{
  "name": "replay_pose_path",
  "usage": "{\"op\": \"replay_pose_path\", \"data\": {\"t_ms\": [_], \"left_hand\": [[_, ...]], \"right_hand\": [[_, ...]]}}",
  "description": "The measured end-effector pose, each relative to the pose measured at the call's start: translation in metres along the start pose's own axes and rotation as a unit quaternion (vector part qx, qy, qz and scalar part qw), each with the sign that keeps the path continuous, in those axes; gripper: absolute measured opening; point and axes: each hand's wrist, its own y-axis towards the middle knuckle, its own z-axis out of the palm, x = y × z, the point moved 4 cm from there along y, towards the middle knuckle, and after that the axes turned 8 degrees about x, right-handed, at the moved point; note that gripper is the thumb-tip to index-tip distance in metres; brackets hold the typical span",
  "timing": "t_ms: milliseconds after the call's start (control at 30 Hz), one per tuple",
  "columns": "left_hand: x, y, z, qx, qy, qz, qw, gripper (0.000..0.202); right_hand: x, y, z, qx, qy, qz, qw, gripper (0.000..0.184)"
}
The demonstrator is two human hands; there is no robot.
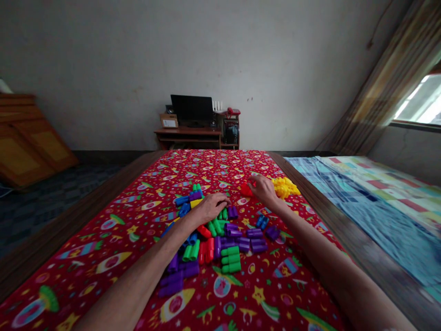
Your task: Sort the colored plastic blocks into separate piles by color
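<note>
Plastic toy building blocks lie in a mixed pile on a red patterned cloth. Over the pile's upper side is my left hand, its fingers loosely bent and apart, with no block seen in them. Green blocks and a purple block lie just below and beside it. Farther off to the right, my right hand has its fingers curled on a red block; the fingertips are partly hidden. A heap of yellow blocks sits right beside that hand.
Several purple blocks and a small blue block lie between my forearms. Nearer me is a green block. A bed flanks the table's right side. Beyond its far end stands a desk with a monitor.
</note>
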Motion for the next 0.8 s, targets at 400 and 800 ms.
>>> {"op": "replay_pose_path", "data": {"t_ms": [400, 800], "left_hand": [[0.047, -0.009, -0.023, -0.015, 0.133, -0.091, 0.987, 0.040], [0.073, -0.025, -0.046, 0.067, 0.183, -0.129, 0.972, 0.037]], "right_hand": [[0.085, -0.038, 0.030, 0.262, 0.090, -0.288, 0.917, 0.043], [0.077, -0.036, 0.022, 0.186, 0.043, -0.221, 0.957, 0.024]]}}
